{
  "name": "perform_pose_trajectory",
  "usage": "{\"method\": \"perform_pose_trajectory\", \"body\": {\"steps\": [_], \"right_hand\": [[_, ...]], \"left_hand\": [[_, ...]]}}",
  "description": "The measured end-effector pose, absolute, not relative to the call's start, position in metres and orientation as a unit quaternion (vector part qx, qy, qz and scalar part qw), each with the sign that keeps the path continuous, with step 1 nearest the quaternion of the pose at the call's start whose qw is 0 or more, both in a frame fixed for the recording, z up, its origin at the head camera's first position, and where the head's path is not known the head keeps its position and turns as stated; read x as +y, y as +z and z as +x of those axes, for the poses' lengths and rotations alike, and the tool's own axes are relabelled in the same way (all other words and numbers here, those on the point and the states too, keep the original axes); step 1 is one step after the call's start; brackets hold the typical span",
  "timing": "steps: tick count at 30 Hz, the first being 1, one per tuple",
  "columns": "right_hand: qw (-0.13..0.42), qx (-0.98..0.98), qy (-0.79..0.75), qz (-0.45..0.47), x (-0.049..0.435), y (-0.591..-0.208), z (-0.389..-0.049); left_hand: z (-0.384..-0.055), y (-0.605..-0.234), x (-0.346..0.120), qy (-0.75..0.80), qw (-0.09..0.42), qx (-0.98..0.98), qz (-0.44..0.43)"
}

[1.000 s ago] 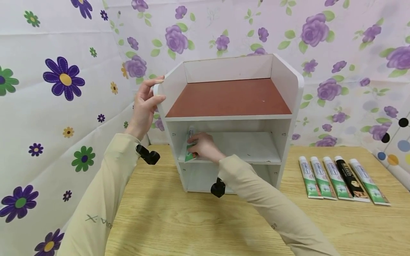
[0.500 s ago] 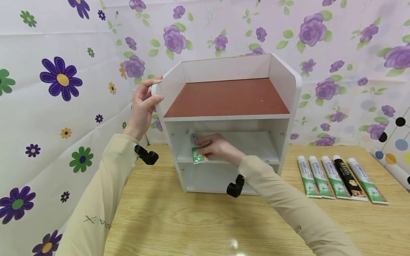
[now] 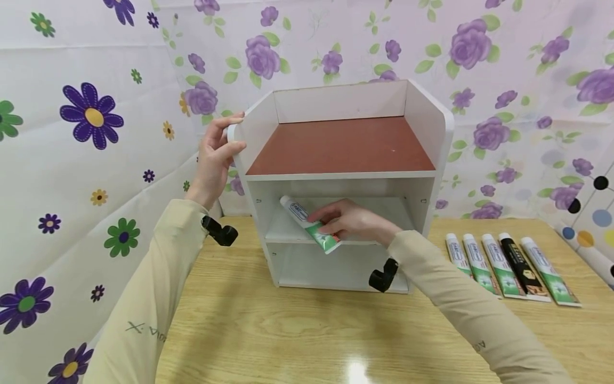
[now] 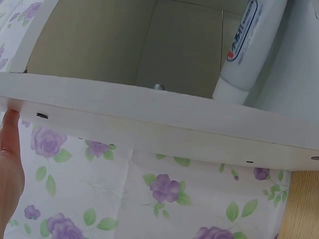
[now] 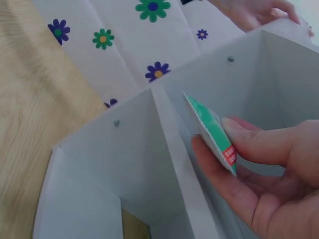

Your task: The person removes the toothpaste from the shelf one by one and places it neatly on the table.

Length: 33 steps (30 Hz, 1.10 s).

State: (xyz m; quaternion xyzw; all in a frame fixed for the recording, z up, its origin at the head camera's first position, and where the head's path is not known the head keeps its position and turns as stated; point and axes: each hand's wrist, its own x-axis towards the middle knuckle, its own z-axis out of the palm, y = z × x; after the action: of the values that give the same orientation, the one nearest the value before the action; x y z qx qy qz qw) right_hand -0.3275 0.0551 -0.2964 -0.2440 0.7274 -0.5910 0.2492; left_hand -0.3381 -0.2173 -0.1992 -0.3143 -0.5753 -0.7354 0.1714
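Note:
A white and green toothpaste tube slants across the front of the middle shelf, its cap toward the back left. My right hand pinches its lower half between thumb and fingers; in the right wrist view the flat crimped end of the toothpaste tube shows between them. My left hand grips the front edge of the left side panel of the white cabinet, near the top. In the left wrist view the white shoulder and cap of the toothpaste tube appear just inside that panel.
Several toothpaste tubes, such as a green and white tube and a black tube, lie in a row on the wooden table to the right. Below the middle shelf is a lower compartment. Flowered cloth hangs behind and at left.
My right hand has drawn the toothpaste tube rightward and toward the shelf front, turning it from nearly straight to slanted. The left hand stays on the panel.

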Motion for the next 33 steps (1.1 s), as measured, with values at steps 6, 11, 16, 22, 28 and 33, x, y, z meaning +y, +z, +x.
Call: {"method": "perform_pose_trajectory", "body": {"steps": [6,11,16,22,28,33], "right_hand": [[0.252,0.758,-0.534,-0.277,0.074,-0.294,-0.325],[0.264,0.769,-0.494,-0.308,0.086,-0.294,-0.319],[0.293,0.755,-0.481,-0.336,0.097,-0.296,-0.317],[0.317,0.748,-0.446,-0.375,0.111,-0.298,-0.318],[0.336,0.741,-0.422,-0.401,0.12,-0.3,-0.316],[0.342,0.737,-0.416,-0.408,0.129,-0.304,-0.313]], "left_hand": [[-0.337,-0.199,-0.217,-0.731,0.178,-0.579,-0.314],[-0.337,-0.199,-0.217,-0.731,0.179,-0.578,-0.316],[-0.336,-0.2,-0.217,-0.731,0.177,-0.579,-0.315],[-0.336,-0.2,-0.217,-0.728,0.176,-0.582,-0.316],[-0.336,-0.199,-0.217,-0.73,0.176,-0.581,-0.313],[-0.336,-0.199,-0.216,-0.728,0.178,-0.582,-0.316]]}}
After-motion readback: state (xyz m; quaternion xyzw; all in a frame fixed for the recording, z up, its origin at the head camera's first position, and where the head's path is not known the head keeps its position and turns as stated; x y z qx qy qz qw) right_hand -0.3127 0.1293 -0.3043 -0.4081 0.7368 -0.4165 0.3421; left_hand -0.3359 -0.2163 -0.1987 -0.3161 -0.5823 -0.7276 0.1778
